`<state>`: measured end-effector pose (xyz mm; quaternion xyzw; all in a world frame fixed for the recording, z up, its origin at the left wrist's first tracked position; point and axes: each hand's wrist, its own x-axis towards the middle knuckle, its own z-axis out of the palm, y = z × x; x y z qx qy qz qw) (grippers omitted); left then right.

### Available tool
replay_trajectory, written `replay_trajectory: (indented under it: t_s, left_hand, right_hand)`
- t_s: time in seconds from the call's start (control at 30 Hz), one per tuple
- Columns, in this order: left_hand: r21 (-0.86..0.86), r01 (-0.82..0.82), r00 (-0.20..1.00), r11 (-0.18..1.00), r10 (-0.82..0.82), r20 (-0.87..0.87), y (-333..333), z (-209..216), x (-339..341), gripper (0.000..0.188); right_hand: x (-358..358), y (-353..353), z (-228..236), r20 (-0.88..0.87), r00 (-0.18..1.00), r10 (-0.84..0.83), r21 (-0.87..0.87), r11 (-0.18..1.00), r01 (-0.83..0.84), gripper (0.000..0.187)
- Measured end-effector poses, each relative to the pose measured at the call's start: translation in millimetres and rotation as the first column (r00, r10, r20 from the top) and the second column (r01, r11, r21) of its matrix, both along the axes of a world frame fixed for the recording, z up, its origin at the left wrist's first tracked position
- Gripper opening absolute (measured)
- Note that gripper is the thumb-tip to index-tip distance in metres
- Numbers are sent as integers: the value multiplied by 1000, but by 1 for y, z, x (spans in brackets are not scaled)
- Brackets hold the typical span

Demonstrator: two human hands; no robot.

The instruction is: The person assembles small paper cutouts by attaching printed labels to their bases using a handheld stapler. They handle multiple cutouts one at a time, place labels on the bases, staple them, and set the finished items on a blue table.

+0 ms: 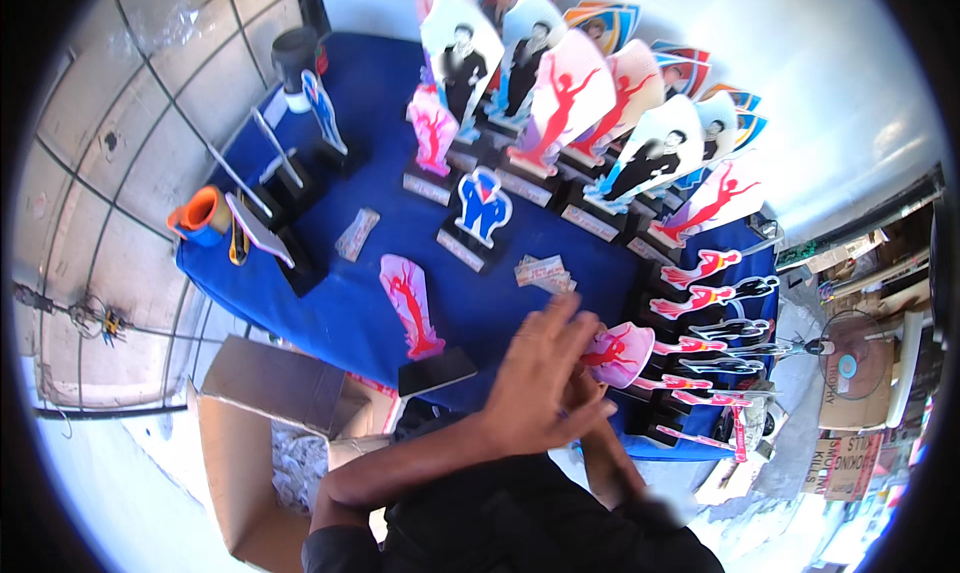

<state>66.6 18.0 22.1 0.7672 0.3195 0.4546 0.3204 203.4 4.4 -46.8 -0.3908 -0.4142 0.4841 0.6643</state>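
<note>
My left hand [538,378] reaches over the near edge of the blue-covered table, its fingers stretched out and nothing seen in them. It hides most of my right hand [586,391], which holds a small pink trophy [620,355] with a red dancer figure. Whether the left fingers touch that trophy I cannot tell. To the left, another pink trophy [408,308] with a red figure stands tilted-looking on a black base [437,372]. Beyond my hands lie several printed label strips [545,272], and a blue-and-white figure trophy [483,208] stands on its black base.
Tall trophies [563,103] crowd the far side, and a row of small ones [700,301] lines the right edge. Tape rolls [203,214] and a dark cup [296,58] sit at the left. An open cardboard box [230,473] stands below the table, a fan [848,365] at the right.
</note>
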Motion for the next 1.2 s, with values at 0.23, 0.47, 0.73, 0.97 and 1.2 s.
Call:
replay_trajectory:
  t_s: [0.23,0.47,0.73,0.97,1.2]
  left_hand:
    - [92,-162,956,982,133,261,-6,-1,48,62]
    - [-91,-175,944,980,193,266,-4,-2,57,25]
    - [-161,-411,901,897,427,80,-10,17,67,17]
    - [-159,-212,952,964,240,189,1,26,66,14]
    - [-211,-247,914,946,299,272,16,23,80,14]
  right_hand:
    - [-4,-4,-7,228,949,218,10,974,-226,20]
    - [-14,4,12,319,935,156,-44,988,-149,15]
    - [2,6,22,559,807,190,121,944,-306,20]
    - [-8,-5,13,268,956,123,80,986,-149,16]
    - [36,8,3,193,914,356,89,922,-378,15]
